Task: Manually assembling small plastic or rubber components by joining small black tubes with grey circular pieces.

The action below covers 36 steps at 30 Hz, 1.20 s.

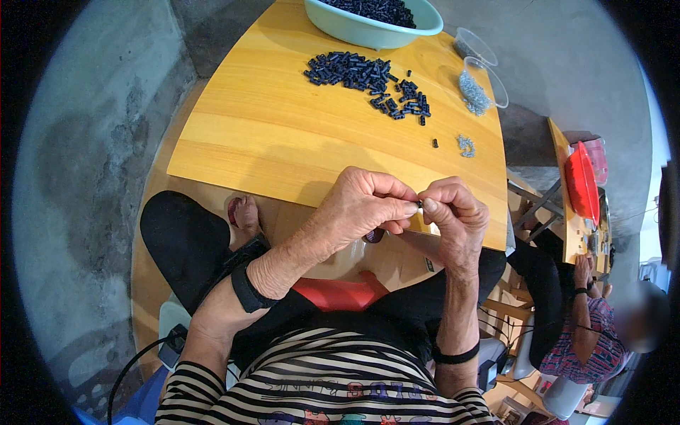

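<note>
My left hand and my right hand meet above the table's near edge, fingertips together. Between the pinched tips sits a small dark part, mostly covered by the fingers. Both hands are closed on it; whether a second tiny piece is in there cannot be made out. Beyond the hands, a single black plastic piece lies beside a little group of small silvery metal parts. Farther off, a heap of short black plastic pieces spreads across the wooden table.
A pale green basin full of black pieces stands at the far edge. Clear plastic tubs of silvery parts are at the far right. At another table on the right, with a red basin, sits another person.
</note>
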### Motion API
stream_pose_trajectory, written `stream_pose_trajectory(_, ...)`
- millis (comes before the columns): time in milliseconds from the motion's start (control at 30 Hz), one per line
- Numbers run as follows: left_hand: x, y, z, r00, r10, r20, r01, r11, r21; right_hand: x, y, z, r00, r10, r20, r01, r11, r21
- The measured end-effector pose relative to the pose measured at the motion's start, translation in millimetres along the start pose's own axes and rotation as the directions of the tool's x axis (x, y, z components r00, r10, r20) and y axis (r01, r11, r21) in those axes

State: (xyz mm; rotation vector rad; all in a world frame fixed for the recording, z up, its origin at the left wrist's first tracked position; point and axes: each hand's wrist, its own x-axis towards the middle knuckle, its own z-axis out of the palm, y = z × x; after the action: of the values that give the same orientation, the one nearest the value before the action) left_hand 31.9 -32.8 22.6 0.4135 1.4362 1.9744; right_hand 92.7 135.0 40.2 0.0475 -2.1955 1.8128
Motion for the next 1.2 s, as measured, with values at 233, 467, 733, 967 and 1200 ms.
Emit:
stream_pose_trajectory(233, 1.3, -6.1, -2.6, 0.999, -0.012, 0.033, 0.014, 0.996, -0.085, 3.3, -6.0, -2.3, 0.998, -0.045, 0.046, 0.052, 0.986, -0.155)
stream_pose_trajectory(467, -0.6, -2.7, -2.6, 0.999, -0.023, 0.045, 0.03, 0.988, -0.15, 1.7, -12.9, -1.5, 0.993, -0.107, 0.05, 0.115, 0.97, -0.214)
stream_pose_trajectory(733, 1.0, -0.8, -2.7, 1.0, -0.018, 0.016, 0.021, 0.982, -0.185, -1.3, -7.3, 8.9, 0.987, -0.161, -0.024, 0.148, 0.946, -0.289)
stream_pose_trajectory(967, -2.0, 4.6, -3.2, 0.999, 0.015, -0.034, -0.024, 0.96, -0.277, -12.9, -3.4, 27.2, 0.967, -0.242, -0.084, 0.192, 0.903, -0.384)
stream_pose_trajectory(1200, -0.6, 5.9, 1.4, 0.989, 0.144, -0.044, -0.149, 0.978, -0.145, -12.7, -0.1, 24.2, 0.996, 0.059, -0.073, -0.028, 0.93, 0.367)
